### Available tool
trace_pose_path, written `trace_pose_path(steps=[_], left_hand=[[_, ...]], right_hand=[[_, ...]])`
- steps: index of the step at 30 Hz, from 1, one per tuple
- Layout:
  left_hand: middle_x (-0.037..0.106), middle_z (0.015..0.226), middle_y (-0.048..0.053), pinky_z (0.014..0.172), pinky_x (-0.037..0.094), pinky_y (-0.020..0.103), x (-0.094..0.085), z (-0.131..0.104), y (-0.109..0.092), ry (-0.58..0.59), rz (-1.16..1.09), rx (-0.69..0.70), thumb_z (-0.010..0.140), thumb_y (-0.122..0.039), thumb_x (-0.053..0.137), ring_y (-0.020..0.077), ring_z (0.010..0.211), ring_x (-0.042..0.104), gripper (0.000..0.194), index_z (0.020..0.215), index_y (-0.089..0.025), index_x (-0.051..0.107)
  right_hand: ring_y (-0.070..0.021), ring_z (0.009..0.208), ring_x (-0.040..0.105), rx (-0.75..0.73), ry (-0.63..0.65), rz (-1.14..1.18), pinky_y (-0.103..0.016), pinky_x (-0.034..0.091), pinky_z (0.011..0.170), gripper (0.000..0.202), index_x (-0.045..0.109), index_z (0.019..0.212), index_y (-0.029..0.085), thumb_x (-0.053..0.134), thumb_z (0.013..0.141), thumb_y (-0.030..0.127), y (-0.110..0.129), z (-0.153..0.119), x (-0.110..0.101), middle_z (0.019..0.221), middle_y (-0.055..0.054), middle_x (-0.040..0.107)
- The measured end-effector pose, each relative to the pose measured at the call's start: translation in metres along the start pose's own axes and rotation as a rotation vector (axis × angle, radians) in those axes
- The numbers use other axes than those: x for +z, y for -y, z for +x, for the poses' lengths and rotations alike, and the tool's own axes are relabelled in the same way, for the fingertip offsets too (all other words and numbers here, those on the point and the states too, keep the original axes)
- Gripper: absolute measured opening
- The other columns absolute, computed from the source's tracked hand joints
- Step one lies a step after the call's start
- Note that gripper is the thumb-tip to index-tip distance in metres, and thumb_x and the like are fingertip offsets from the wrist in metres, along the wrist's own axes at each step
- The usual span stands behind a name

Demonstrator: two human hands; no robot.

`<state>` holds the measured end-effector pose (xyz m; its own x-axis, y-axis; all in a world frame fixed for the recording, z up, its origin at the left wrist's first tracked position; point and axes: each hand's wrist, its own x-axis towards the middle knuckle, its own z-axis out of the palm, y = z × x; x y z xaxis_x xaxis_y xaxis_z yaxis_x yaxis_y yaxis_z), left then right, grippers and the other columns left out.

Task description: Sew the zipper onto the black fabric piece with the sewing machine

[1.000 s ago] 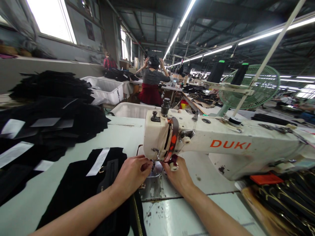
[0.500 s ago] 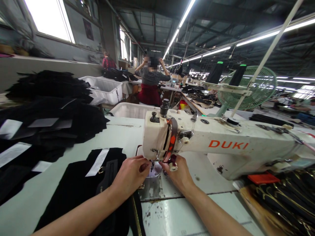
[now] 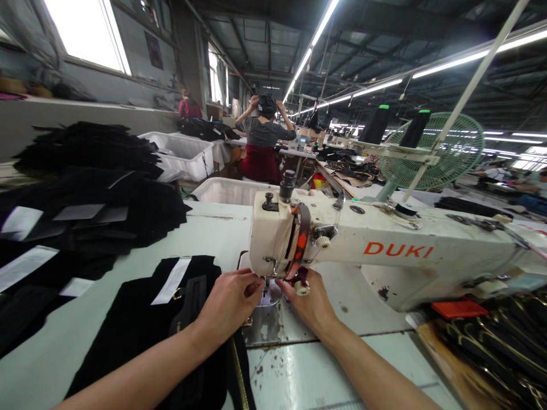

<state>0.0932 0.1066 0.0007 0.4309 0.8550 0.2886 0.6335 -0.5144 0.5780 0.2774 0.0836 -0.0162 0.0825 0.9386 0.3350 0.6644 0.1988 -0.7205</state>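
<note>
A white sewing machine (image 3: 342,230) marked DUKI stands before me, its needle and presser foot (image 3: 265,289) lit from above. My left hand (image 3: 233,299) is at the left of the needle, thumb and forefinger pinched together; anything between them is too small to make out. From the other side, my right hand (image 3: 311,302) reaches under the machine head, fingertips pinched close to the needle and partly hidden by a knob. Under my left forearm lies a black fabric piece (image 3: 128,330) with a white label (image 3: 171,280) and a gold-toothed zipper (image 3: 240,373).
Stacks of black cut fabric (image 3: 85,199) cover the table's left. Black pieces with gold zippers (image 3: 491,353) and a red item (image 3: 459,309) lie at right. Behind the machine are a white bin (image 3: 217,191), thread cones (image 3: 374,125), a green fan (image 3: 459,151) and a seated co-worker (image 3: 265,136).
Both hands stay at the needle with almost no movement. The whole view has shifted very slightly.
</note>
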Motion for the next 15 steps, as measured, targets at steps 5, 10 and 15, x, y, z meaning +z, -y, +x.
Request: trace_pose_path(steps=[5,10,15], left_hand=[[0.073,0.072,0.003,0.062,0.046,0.022,-0.0008,0.0002,-0.002,-0.006,-0.005,-0.01,0.085,-0.014,0.059,0.0162,0.064,0.067,0.022,0.077,-0.019,0.078],[0.07,0.067,0.002,0.056,0.043,0.021,-0.0006,0.0,-0.0022,-0.023,0.002,-0.024,0.087,-0.019,0.056,0.0146,0.058,0.063,0.026,0.073,-0.018,0.077],[0.069,0.065,0.001,0.055,0.041,0.021,-0.0004,0.001,-0.0011,-0.026,0.007,-0.021,0.086,-0.02,0.055,0.0138,0.054,0.061,0.027,0.069,-0.019,0.075]], right_hand=[[-0.0157,0.056,0.054,-0.007,-0.007,0.019,-0.023,0.041,0.052,0.017,0.057,0.062,0.02,0.066,0.077,0.02,0.0021,0.0,0.0002,0.062,0.0,0.061],[-0.0152,0.056,0.055,-0.013,-0.01,0.025,-0.022,0.041,0.055,0.02,0.056,0.06,0.021,0.068,0.076,0.018,0.0036,-0.0001,-0.0001,0.062,0.001,0.06],[-0.0155,0.059,0.058,-0.005,-0.008,0.03,-0.022,0.042,0.056,0.019,0.058,0.061,0.02,0.069,0.075,0.014,0.0046,-0.0002,0.0,0.066,0.001,0.064]])
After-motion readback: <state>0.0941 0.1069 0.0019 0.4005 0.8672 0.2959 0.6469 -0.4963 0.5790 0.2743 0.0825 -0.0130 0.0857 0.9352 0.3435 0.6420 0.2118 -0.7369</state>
